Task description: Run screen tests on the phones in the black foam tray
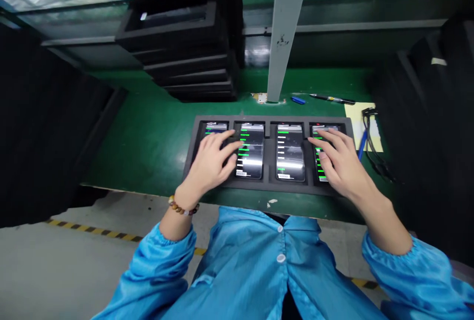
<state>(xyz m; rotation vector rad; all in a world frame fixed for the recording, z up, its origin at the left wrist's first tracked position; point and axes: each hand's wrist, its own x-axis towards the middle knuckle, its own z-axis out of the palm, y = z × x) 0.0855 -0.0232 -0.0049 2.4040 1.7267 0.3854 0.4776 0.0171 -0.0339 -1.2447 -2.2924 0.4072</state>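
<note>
Spread fingers (225, 148) seemingly touching tray's (270, 186) phones (252, 151).

This is a factory floor, most likely an electronics assembly or testing line. The bench (148, 132) has a green anti-static mat on top. A black foam tray (272, 118) on it holds four phones (291, 152) in a row, and their screens show lists with green lines. More black trays (185, 38) are stacked behind. The person wears a blue cleanroom coat (255, 265). On the grey floor there is a yellow-black hazard stripe (92, 231).
</note>
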